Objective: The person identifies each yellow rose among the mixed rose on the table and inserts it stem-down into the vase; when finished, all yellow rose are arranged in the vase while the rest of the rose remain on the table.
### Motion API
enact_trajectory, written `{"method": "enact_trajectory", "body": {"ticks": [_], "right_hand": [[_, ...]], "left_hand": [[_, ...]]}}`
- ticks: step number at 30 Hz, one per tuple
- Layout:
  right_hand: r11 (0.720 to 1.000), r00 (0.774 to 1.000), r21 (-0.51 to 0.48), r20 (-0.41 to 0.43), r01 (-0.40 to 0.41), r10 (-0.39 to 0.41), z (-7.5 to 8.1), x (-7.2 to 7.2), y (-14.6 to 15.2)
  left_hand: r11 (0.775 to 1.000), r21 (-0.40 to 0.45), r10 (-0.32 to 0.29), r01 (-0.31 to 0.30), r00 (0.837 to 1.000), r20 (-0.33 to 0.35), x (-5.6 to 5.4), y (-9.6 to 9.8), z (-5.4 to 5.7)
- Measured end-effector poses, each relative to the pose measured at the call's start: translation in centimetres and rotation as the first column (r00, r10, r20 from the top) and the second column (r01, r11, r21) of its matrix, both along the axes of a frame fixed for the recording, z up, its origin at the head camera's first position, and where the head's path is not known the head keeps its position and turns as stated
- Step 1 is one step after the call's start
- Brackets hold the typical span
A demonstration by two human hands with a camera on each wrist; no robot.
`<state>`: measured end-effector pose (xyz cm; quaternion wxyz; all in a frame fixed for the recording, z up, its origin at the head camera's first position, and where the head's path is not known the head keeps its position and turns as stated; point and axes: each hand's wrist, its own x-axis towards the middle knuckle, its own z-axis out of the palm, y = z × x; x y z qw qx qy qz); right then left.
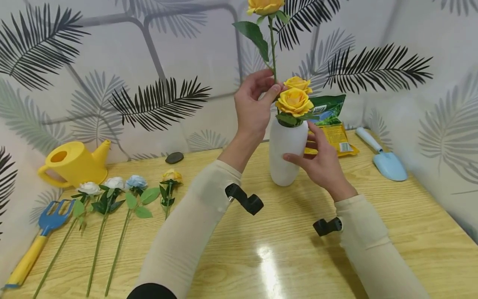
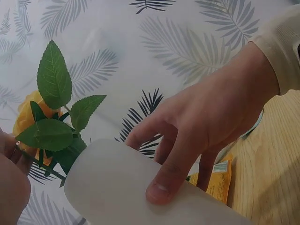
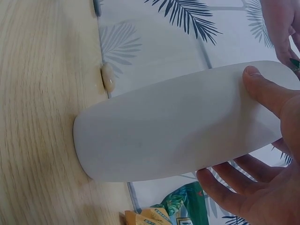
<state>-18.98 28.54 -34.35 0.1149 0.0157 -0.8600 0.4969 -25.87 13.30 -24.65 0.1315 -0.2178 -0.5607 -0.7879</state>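
Note:
My left hand pinches the green stem of a yellow rose between thumb and fingers. Its bloom stands high above, and the stem runs down to the mouth of a white vase. Two other yellow roses sit in the vase with blooms just over the rim. Around the vase's upper right side, my right hand holds it, thumb in front and fingers behind. In the right wrist view, the vase's base is at the wooden table. Leaves show beside the vase mouth in the left wrist view.
Behind the vase lies a green and yellow packet, with a light blue trowel to its right. At left are a yellow watering can, a blue hand fork, several loose roses and a dark stone.

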Motion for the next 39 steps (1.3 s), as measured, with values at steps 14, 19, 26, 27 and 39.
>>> {"method": "enact_trajectory", "body": {"ticks": [14, 19, 26, 27, 39], "right_hand": [[1.0, 1.0, -0.013, 0.009, 0.005, -0.005, 0.1, 0.0, 0.0], [1.0, 1.0, -0.017, -0.004, -0.002, 0.002, 0.0, 0.0, 0.0], [1.0, 1.0, -0.016, -0.015, -0.007, 0.007, -0.1, 0.0, 0.0], [1.0, 1.0, -0.016, -0.015, -0.007, 0.007, -0.1, 0.0, 0.0], [1.0, 1.0, -0.01, -0.01, -0.001, 0.001, -0.1, 0.0, -0.1]], "left_hand": [[0.988, -0.117, 0.104, -0.102, 0.994, 0.011, -0.7, -0.4, -1.3], [0.981, -0.169, 0.105, -0.1, 0.994, 0.018, -0.7, -0.7, -1.5], [0.947, -0.307, 0.119, -0.093, 0.991, 0.067, -1.1, -0.9, -2.2], [0.943, -0.32, 0.119, -0.088, 0.99, 0.076, -1.2, -0.9, -2.3], [0.893, -0.447, 0.094, -0.045, 0.992, 0.089, -1.4, -1.5, -3.8]]}}
